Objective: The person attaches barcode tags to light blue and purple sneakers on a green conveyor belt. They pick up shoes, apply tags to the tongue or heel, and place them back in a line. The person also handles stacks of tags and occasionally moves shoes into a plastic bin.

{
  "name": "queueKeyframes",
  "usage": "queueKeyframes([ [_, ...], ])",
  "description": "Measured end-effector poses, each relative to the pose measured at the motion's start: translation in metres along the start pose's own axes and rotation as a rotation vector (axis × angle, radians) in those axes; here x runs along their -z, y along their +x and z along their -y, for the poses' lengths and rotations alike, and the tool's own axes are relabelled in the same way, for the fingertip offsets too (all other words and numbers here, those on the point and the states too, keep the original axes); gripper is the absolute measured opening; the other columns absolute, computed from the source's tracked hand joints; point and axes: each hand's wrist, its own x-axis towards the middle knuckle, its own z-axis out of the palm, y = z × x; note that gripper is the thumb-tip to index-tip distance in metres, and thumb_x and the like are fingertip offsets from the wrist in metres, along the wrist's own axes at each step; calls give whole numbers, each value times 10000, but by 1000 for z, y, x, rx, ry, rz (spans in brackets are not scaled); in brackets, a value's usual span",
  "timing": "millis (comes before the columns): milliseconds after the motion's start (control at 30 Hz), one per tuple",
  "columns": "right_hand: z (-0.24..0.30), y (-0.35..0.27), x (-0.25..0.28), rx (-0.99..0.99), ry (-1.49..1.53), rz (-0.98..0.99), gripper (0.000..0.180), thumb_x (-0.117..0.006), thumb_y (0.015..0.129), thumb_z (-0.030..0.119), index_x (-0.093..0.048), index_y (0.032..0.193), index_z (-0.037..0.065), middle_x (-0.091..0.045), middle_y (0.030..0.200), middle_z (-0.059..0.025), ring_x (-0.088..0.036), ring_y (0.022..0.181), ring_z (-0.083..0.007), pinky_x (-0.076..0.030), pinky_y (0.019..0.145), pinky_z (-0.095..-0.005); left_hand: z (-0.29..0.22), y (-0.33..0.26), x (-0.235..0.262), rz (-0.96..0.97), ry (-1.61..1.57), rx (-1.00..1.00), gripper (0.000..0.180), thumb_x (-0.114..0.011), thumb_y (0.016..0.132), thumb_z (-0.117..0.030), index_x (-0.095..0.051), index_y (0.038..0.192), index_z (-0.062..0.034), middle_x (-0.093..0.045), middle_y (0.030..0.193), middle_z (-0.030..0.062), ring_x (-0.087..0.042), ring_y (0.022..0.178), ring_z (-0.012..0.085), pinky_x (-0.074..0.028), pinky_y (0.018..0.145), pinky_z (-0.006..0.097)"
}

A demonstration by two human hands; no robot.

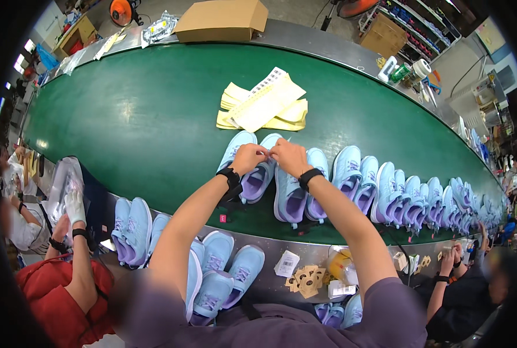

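Note:
My left hand (pixel 248 158) and my right hand (pixel 288 156) meet fingertip to fingertip above a pair of light blue sneakers (pixel 252 168) with purple insides on the green conveyor belt (pixel 142 122). The fingers pinch something small between them; what it is cannot be made out. Both wrists wear black bands. Another light blue pair (pixel 296 194) lies just under my right wrist. A stack of yellow paper sheets (pixel 264 107) with a white printed strip on top lies beyond the hands.
A long row of light blue sneakers (pixel 409 197) runs right along the belt. More pairs (pixel 132 229) sit near the metal edge, with tan tags (pixel 305 281). A cardboard box (pixel 223 20) stands at the far side. Other workers sit at left (pixel 67 255) and right (pixel 461 284).

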Motion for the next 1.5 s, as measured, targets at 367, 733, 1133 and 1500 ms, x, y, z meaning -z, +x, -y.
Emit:
queueKeyframes([
  [367,-2,19,-14,-83,281,-159,91,-466,796,38,-485,879,5,-545,855,-209,-558,766,-396,-441,676,-474,-21,-13,0,-343,365,-359,24,-532,725,-27,-555,726,-31,-590,706,171,-571,682,364,-438,596,456],
  [733,8,29,9,-601,1572,246,216,-595,858,49,-566,1051,-44,-629,955,-105,-638,874,-169,-529,758,-242,2,-24,23,-73,-1100,281,200,-563,875,-50,-587,1037,63,-631,919,95,-600,780,143,-507,769,256],
  [1133,13,39,-2,-567,1406,281,174,-660,809,71,-564,945,21,-628,873,-56,-634,789,-140,-535,689,-267,9,-25,30,-28,-992,220,411,-574,853,-12,-440,1241,-21,-609,859,61,-584,771,121,-479,713,246],
  [1500,17,47,-2,-451,1241,358,142,-684,776,55,-567,855,38,-626,804,-27,-614,692,-100,-527,595,-236,20,-20,43,95,-868,160,435,-597,838,-32,-442,1238,36,-632,847,86,-602,763,134,-485,697,256],
])
